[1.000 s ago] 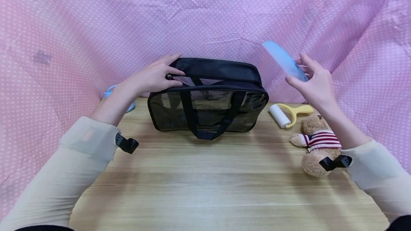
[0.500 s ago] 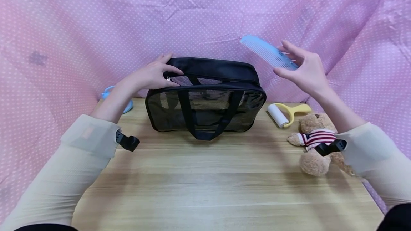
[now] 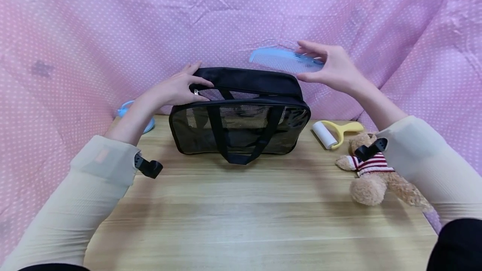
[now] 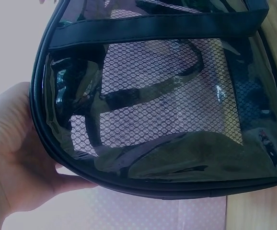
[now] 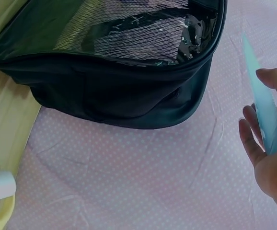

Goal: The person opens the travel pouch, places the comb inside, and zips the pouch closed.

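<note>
A black toiletry bag with clear and mesh panels (image 3: pixel 241 126) stands upright, its zipped top mouth parted. At the bag's upper left corner my left hand (image 3: pixel 175 89) rests with fingers spread, thumb along the front rim and a finger over the back part. Beside the same corner, the left wrist view shows the left hand (image 4: pixel 18 158), partly hidden behind the bag. Up at the right, my right hand (image 3: pixel 335 66) holds a light blue comb (image 3: pixel 280 58) by one end between thumb and fingers, above and behind the bag. The right wrist view shows the comb (image 5: pixel 263 105) apart from the bag.
A lint roller with a yellow handle (image 3: pixel 344 129) lies right of the bag. A teddy bear in a striped sweater (image 3: pixel 370 179) lies nearer, partly under the right sleeve. A blue item (image 3: pixel 149 125) is half hidden behind the left forearm. A pink dotted cloth (image 3: pixel 241 11) hangs behind the table.
My right hand has carried the comb leftward to above the bag, and the comb has turned from steeply slanted to nearly level. The left hand stays at the bag's corner.
</note>
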The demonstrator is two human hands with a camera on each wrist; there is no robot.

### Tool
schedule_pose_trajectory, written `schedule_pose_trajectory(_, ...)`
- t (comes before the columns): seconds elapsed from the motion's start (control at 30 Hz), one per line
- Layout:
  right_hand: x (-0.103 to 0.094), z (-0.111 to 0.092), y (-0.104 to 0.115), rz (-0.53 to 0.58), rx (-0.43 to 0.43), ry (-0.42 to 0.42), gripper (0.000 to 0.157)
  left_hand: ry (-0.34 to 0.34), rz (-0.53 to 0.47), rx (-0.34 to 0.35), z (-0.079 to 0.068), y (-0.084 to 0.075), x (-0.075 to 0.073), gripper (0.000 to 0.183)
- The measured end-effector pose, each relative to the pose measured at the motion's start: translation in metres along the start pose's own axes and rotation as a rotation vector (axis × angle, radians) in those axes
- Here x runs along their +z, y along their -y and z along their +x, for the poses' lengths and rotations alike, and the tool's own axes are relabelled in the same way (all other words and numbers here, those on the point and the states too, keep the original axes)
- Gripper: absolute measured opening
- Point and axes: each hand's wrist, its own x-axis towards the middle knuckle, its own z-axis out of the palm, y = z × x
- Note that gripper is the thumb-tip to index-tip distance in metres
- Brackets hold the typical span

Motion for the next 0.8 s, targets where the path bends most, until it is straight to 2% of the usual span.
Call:
schedule_pose_trajectory(0.4,0.005,0.033,0.025,-0.116,-0.103,0.184,0.077,0.002,0.000,-0.005,0.002,0.000,0.001,0.054)
schedule_pose_trajectory(0.8,0.012,0.059,0.043,-0.199,-0.158,0.355,0.073,0.002,0.016,0.000,0.002,0.000,0.000,0.054)
